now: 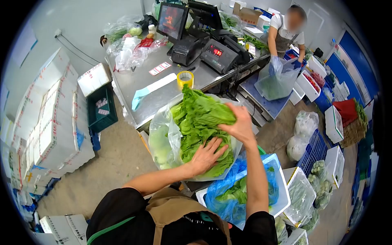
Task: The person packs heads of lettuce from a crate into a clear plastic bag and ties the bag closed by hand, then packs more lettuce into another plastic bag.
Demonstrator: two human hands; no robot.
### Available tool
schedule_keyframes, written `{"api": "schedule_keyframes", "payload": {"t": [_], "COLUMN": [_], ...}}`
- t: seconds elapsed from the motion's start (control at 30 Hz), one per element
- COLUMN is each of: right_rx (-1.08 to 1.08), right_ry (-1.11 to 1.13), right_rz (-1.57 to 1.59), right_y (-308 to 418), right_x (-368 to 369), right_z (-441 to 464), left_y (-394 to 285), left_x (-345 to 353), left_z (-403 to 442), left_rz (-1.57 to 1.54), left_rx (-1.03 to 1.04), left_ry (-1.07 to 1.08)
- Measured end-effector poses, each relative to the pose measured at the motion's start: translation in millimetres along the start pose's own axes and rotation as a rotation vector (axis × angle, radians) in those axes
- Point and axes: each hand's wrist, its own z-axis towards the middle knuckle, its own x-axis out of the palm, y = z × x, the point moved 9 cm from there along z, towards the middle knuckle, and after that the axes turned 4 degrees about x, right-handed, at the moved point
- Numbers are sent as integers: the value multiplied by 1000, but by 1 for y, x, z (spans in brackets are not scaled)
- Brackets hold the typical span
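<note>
Leafy green lettuce [192,136] fills a clear plastic bag [157,134] in front of me, with several heads piled together. My right hand [239,122] grips the base of a lettuce head on the upper right of the pile. My left hand [207,158] lies on the leaves lower down, its fingers spread and pressing lightly. Below my right forearm, a white foam box [281,196] lined with a blue plastic bag [218,200] holds more green leaves. A roll of yellow tape [185,78] stands on the metal table just beyond the bag.
On the metal table [118,87] are a weighing scale [218,55] with red digits, a screen [172,20] and bagged vegetables. White foam boxes [53,126] are stacked left, near a green crate [100,110]. At right, a gloved co-worker [286,34] handles a plastic bag [275,83].
</note>
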Motion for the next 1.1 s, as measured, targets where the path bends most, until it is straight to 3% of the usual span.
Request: {"api": "schedule_keyframes", "payload": {"t": [0.07,0.13,0.27,0.3,0.4,0.57,0.7,0.73,0.87,0.97,1.03,1.1], "right_rx": [167,337,529,447,767,1233,1517,1599,1399,1521,1284,871], "right_ry": [-170,-351,-833,-914,-1233,-1277,-1325,-1247,-875,-213,-171,-355], "right_rz": [121,585,1210,1293,1370,1073,1143,1214,426,-409,-501,-336], "right_y": [-10,-49,-151,-169,-210,-217,-208,-202,-221,-241,-195,-154], "right_x": [-42,-66,-83,-79,-49,8,70,86,88,54,15,-3], "right_z": [-22,-64,-215,-259,-401,-588,-673,-680,-660,-580,-432,-319], "left_y": [3,11,35,40,46,45,53,57,104,136,160,174], "left_x": [-5,-10,-11,-11,-17,-17,-20,-21,-11,-7,7,18], "left_z": [2,9,24,28,39,54,77,85,119,137,139,132], "left_rz": [-55,-88,-214,-246,-291,-265,-191,-159,52,234,319,399], "left_rx": [-12,-24,-92,-105,-117,-73,-39,-33,-82,-81,-154,-218], "left_ry": [6,-2,-161,-135,-107,-51,65,89,87,65,153,154]}}
